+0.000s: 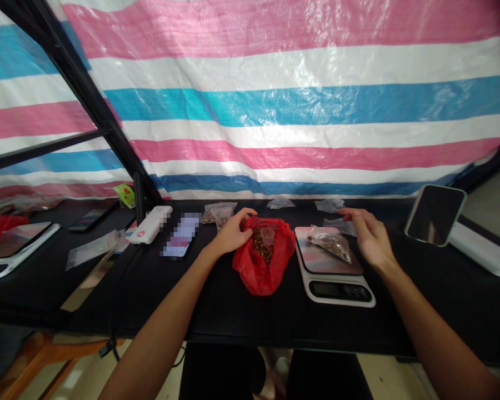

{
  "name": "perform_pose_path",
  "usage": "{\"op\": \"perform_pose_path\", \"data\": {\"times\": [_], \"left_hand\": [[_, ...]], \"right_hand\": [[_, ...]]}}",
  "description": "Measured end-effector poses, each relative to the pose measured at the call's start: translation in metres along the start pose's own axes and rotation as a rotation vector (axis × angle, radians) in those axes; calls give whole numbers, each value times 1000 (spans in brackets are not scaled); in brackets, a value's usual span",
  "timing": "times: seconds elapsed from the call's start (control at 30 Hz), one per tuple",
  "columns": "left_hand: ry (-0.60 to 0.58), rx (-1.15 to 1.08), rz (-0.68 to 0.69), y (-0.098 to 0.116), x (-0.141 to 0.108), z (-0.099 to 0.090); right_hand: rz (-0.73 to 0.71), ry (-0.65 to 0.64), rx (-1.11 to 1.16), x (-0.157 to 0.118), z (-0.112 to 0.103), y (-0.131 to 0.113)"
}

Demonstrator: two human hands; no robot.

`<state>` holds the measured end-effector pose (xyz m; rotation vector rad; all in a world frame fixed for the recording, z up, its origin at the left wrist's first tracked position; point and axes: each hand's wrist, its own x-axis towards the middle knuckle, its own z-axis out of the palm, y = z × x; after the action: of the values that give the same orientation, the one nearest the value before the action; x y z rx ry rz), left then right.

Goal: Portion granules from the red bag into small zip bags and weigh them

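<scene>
My left hand [234,232] grips the left rim of a red plastic bag [263,278], thumb on the inner side. Brown, pellet-like pieces [261,247] fill the open bag, and a small clear cup [268,235] rests on them. To the right, a white kitchen scale [337,294] carries a clear bag of brown pieces [332,244] on its plate. Beyond the scale's right corner my right hand [373,239] hovers with its fingers stretched and apart, holding nothing visible. Close to its fingertips lies a flat clear plastic bag [340,226].
Filled clear bags [219,212] and a phone [182,236] lie left of the red bag, beside a white power bank [150,225]. Other clear bags [280,203] sit at the back. A propped phone [436,215] stands right. A second scale [20,250] is far left.
</scene>
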<state>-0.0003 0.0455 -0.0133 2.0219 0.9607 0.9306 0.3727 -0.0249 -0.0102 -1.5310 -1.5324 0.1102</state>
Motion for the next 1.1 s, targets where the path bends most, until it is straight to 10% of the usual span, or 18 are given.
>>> {"op": "perform_pose_path", "data": {"times": [0.5, 0.93, 1.1], "left_hand": [[314, 232, 158, -1, 0, -16], [366, 240, 184, -4, 0, -14], [367, 233, 161, -5, 0, -15]], "right_hand": [[-134, -377, 14, -11, -7, -23], [-193, -399, -116, -22, 4, -25], [-264, -432, 5, -17, 12, -60]]}}
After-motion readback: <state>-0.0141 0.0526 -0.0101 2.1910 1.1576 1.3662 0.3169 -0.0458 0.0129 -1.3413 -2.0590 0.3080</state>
